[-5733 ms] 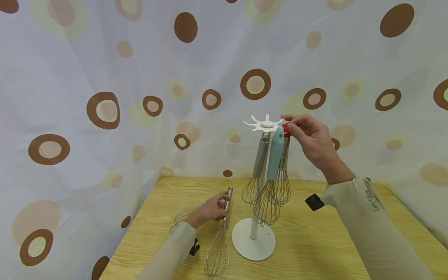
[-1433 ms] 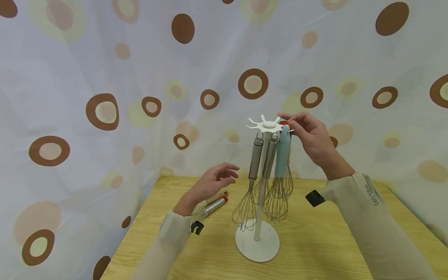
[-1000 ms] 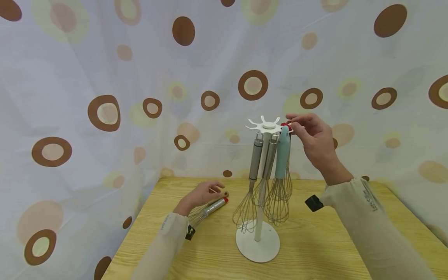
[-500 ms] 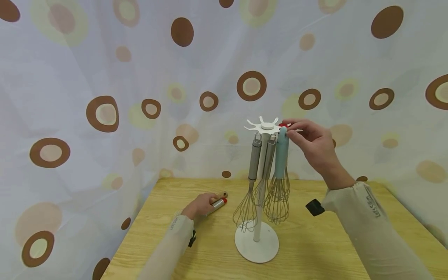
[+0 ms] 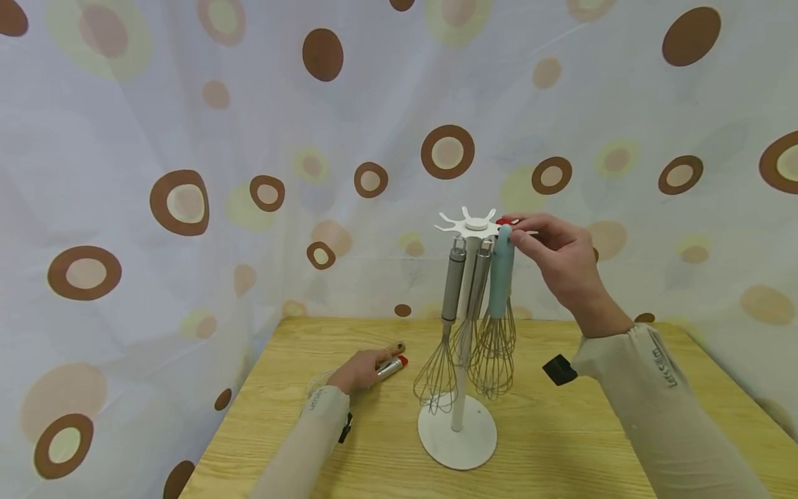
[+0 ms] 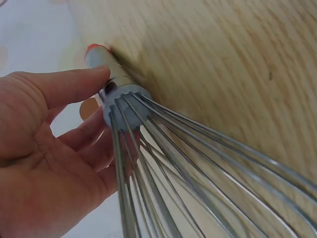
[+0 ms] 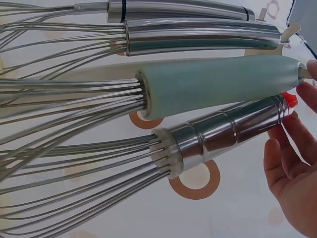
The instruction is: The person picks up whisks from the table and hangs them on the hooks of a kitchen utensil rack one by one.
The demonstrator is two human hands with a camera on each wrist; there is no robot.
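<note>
On the table, my left hand (image 5: 360,369) has its thumb and fingers round the silver handle of a red-tipped whisk (image 6: 116,74). Its wires fan toward the camera in the left wrist view. A wooden-handled whisk (image 5: 395,348) lies just behind it, partly hidden by the hand. At the top of the white whisk stand (image 5: 463,450), my right hand (image 5: 561,253) pinches a hook arm beside the teal whisk's (image 7: 223,82) end. Below those fingers hangs another red-capped silver whisk (image 7: 218,134). Two grey metal whisks (image 5: 454,284) hang to the left of the teal one.
Several bare hook arms (image 5: 444,220) point left and back on the stand. Its round base sits on the wooden table (image 5: 561,423), right of my left hand. A spotted curtain (image 5: 386,104) hangs behind and at the left side.
A metal whisk from the table now hangs on the stand, whose hooks have turned. My left hand came back down and took hold of the red-tipped whisk. The right hand stayed near the top.
</note>
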